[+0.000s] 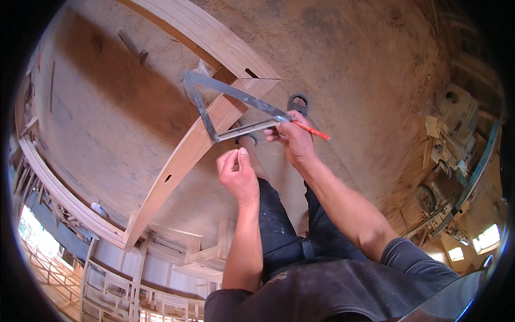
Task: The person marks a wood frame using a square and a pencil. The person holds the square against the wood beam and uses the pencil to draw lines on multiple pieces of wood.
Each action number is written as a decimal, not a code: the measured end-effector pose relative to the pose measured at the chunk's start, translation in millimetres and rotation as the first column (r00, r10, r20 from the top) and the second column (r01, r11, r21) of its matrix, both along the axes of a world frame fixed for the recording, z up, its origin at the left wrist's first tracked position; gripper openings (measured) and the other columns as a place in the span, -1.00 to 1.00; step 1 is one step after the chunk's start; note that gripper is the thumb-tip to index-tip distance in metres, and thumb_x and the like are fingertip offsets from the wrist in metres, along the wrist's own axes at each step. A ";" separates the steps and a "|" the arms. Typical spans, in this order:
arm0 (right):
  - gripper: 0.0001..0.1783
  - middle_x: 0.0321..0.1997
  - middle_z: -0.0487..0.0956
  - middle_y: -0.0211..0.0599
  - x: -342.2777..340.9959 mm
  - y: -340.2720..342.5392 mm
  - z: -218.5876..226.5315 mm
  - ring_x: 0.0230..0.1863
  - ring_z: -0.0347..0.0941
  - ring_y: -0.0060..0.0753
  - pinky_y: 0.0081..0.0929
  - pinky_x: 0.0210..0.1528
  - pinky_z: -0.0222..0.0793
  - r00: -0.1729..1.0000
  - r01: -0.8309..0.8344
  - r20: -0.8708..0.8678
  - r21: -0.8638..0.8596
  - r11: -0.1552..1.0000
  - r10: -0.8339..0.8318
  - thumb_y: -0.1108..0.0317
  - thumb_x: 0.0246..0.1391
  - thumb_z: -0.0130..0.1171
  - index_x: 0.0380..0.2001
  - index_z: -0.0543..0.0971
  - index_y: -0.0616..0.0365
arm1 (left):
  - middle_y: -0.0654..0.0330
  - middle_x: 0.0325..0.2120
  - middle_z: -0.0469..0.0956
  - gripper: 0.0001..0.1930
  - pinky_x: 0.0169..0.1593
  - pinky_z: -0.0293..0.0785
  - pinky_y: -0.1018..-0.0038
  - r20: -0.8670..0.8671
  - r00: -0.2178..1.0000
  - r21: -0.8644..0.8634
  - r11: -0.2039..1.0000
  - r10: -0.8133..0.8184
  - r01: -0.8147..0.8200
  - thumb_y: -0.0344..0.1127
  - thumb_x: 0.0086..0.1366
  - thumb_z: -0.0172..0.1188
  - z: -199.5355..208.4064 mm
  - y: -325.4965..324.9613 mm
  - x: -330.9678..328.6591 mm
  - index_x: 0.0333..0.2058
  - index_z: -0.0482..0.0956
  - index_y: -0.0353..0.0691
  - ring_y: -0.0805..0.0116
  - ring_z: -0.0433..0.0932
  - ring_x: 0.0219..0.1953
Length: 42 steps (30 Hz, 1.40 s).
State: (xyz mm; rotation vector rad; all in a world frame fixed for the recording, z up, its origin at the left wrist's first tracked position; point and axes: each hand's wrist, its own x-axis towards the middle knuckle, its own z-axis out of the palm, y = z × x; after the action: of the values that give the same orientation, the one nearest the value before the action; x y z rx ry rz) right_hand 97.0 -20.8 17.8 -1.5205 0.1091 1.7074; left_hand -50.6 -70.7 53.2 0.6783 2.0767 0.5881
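Observation:
My right hand (294, 138) grips one corner of a triangular metal carpenter's square (236, 95), and a red pencil (317, 131) sticks out to the right from the same fingers. The square lies across a light wooden beam (185, 150), with its lower corner at the beam's near edge. Just below that corner, my left hand (238, 174) is closed in a pinch, thumb against the curled fingers. Whatever it may hold is hidden. A second beam (209, 37) meets the first at a mitred corner, and each has a dark slot in its face.
Another wooden rail (70, 182) joins the beam at the lower left. A short wood offcut (132, 46) lies on the brown dirt floor (365, 64). Wooden frames (112, 290) stand at the lower left. Machinery with a wheel (426, 198) is at the right.

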 end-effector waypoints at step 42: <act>-0.51 -0.04 0.65 -0.27 1.3 92.6 -31.6 0.05 0.56 -0.46 -0.48 0.17 0.46 0.530 -0.625 0.794 0.127 0.770 0.299 0.60 -0.06 0.32 0.03 0.55 0.22 | 0.20 -0.38 0.37 -0.54 -0.20 0.34 0.21 -0.554 0.582 0.178 0.598 -0.595 0.781 -0.15 -0.03 0.52 -64.7 90.0 -111.8 -0.14 0.62 -0.11 0.12 0.41 -0.26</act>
State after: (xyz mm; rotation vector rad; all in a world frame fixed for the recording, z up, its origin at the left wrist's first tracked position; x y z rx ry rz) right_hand 98.3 71.8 -13.8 -1.8914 -1.1400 1.2054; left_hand -162.3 19.3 -11.5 1.9544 1.8213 0.4011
